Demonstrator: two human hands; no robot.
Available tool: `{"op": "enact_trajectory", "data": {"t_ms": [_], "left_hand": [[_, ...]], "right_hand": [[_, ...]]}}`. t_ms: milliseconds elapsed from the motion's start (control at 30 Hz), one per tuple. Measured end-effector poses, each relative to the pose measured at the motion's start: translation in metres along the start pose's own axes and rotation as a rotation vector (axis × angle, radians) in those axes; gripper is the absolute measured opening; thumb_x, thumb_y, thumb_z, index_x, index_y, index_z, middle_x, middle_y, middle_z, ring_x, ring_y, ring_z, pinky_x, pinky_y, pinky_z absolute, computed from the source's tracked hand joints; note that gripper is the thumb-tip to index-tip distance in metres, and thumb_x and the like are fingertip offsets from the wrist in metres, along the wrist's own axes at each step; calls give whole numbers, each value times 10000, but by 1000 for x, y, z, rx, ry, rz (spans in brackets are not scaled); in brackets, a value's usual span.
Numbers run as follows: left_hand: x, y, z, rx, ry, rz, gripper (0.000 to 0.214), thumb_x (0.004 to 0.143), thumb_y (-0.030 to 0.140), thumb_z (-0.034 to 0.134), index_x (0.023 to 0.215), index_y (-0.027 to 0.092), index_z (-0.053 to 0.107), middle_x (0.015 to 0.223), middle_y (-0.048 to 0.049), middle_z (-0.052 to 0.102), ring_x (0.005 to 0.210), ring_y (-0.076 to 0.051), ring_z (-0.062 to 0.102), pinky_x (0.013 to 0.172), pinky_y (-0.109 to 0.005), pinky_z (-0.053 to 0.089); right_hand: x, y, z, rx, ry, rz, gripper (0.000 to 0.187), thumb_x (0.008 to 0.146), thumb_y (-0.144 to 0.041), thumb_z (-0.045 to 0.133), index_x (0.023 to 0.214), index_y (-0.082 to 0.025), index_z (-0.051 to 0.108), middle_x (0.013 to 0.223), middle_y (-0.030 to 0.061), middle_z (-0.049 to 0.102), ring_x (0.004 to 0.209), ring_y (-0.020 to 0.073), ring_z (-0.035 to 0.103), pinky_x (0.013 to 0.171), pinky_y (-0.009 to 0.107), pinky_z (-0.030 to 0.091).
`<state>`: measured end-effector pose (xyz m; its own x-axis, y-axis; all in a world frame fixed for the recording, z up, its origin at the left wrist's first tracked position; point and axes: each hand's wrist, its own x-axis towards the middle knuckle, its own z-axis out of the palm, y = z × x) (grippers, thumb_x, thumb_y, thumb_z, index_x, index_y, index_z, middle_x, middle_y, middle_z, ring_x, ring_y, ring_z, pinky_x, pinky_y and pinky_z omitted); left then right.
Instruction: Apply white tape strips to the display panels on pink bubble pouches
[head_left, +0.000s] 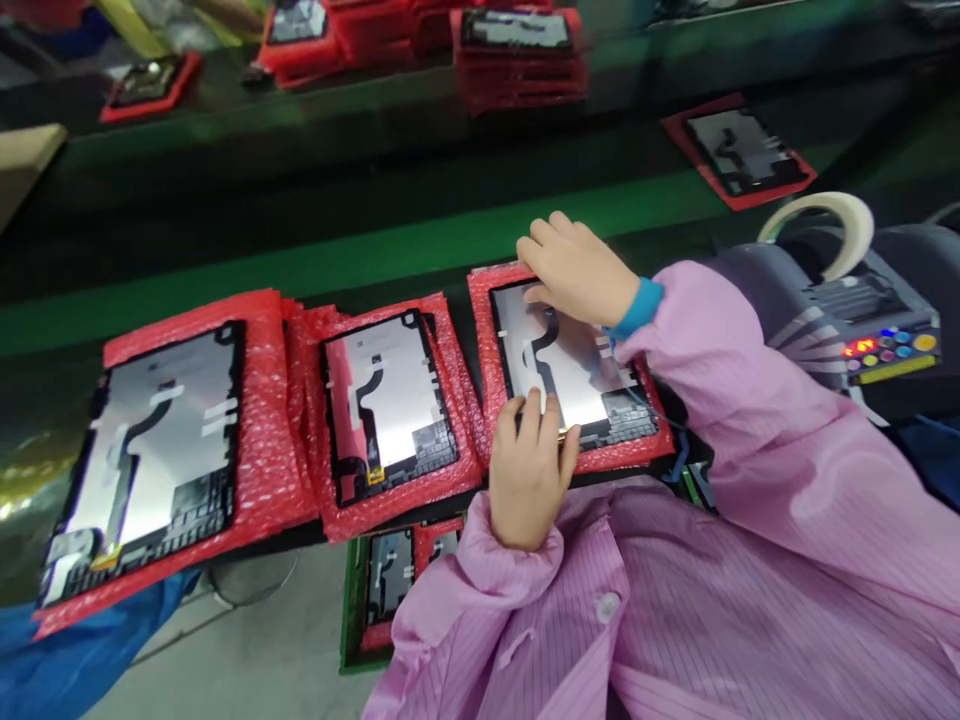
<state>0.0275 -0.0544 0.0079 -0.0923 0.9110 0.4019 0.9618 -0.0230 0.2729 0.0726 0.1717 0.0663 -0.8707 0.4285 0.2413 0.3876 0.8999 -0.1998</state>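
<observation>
A tablet screen panel [577, 350] with a silvery back lies on red bubble wrap [486, 330] in front of me. My left hand [529, 465] rests on the panel's near part, fingers extended and apart beside the black flex cable [547, 375]. Over the far left part of the same panel, my right hand [577, 270] is bent with its fingers curled and thumb beneath; whatever they pinch is hidden. A blue wrist strap [636, 306] circles my right wrist. To the left lie a second panel [390, 390] and a third panel [165, 430], both on red bubble wrap.
A tape dispenser [877, 310] with lit buttons stands at right, a white tape roll [855, 225] on top. Beyond the green strip [337, 255] lies another panel [742, 150]. Wrapped stacks [521, 70] sit farther back. Below the bench is a green crate [352, 610] holding panels.
</observation>
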Motion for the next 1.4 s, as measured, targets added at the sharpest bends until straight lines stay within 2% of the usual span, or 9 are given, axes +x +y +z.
{"op": "enact_trajectory", "data": {"t_ms": [133, 200, 333, 467, 633, 867, 1000, 1133, 1400], "left_hand": [[9, -15, -14, -96, -76, 30, 413, 1001, 343, 467, 1332, 105, 532, 1205, -163, 627, 1106, -290, 546, 988, -451, 455], [18, -23, -12, -95, -85, 17, 493, 1001, 412, 449, 1393, 117, 495, 1229, -173, 594, 1134, -301, 545, 995, -455, 447], [34, -30, 1, 56, -160, 36, 556, 995, 476, 390, 1327, 74, 583, 1230, -206, 558, 1125, -334, 533, 991, -488, 433], [37, -30, 8, 169, -152, 71, 645, 995, 505, 331, 1230, -7, 645, 1203, -249, 568, 1081, -360, 534, 953, -507, 435], [35, -33, 7, 140, -123, 90, 633, 985, 522, 344, 1235, 27, 650, 1168, -222, 587, 1048, -342, 546, 935, -500, 439], [34, -33, 9, 142, -106, 83, 598, 981, 511, 362, 1241, 53, 644, 1188, -213, 589, 1040, -333, 544, 949, -490, 423], [34, -33, 9, 120, -101, 64, 571, 971, 518, 380, 1238, 92, 650, 1172, -194, 597, 1035, -329, 550, 953, -500, 421], [35, -33, 9, 149, -112, 65, 627, 975, 530, 352, 1223, 38, 652, 1189, -229, 597, 1044, -355, 557, 933, -519, 439], [35, -36, 9, 137, -117, 87, 618, 973, 529, 355, 1207, 44, 657, 1170, -232, 595, 1049, -361, 558, 920, -515, 439]], "right_hand": [[-119, -26, -48, 229, 221, 148, 289, 992, -456, 495, 982, -179, 576, 996, 93, 593, 993, 237, 551, 890, 387, 454], [-187, -39, -58, 394, 268, 285, 239, 986, -420, 522, 945, -196, 591, 919, 60, 614, 846, 181, 567, 780, 318, 466], [-302, -33, -45, 620, 470, 839, 259, 929, -448, 583, 869, -199, 621, 761, 15, 614, 646, 128, 529, 600, 264, 419], [-365, -4, -28, 670, 805, 1328, 343, 809, -525, 634, 826, -183, 609, 687, 10, 593, 556, 107, 474, 528, 254, 383], [-386, 15, -19, 734, 881, 1411, 360, 726, -525, 671, 787, -174, 624, 662, 19, 605, 511, 85, 451, 458, 226, 337], [-405, 47, -13, 922, 1234, 1475, 254, 672, -380, 688, 827, -189, 626, 719, 4, 590, 521, 69, 477, 410, 170, 317], [-401, 54, -8, 1023, 1174, 1466, 243, 659, -337, 685, 837, -189, 610, 743, 9, 603, 535, 71, 500, 417, 167, 337], [-389, 49, 8, 1033, 1135, 1460, 255, 645, -324, 662, 853, -187, 609, 727, 9, 602, 542, 78, 500, 435, 176, 359], [-392, 41, 20, 949, 1236, 1456, 283, 649, -361, 636, 875, -193, 626, 738, 8, 598, 566, 82, 498, 474, 186, 379]]}}
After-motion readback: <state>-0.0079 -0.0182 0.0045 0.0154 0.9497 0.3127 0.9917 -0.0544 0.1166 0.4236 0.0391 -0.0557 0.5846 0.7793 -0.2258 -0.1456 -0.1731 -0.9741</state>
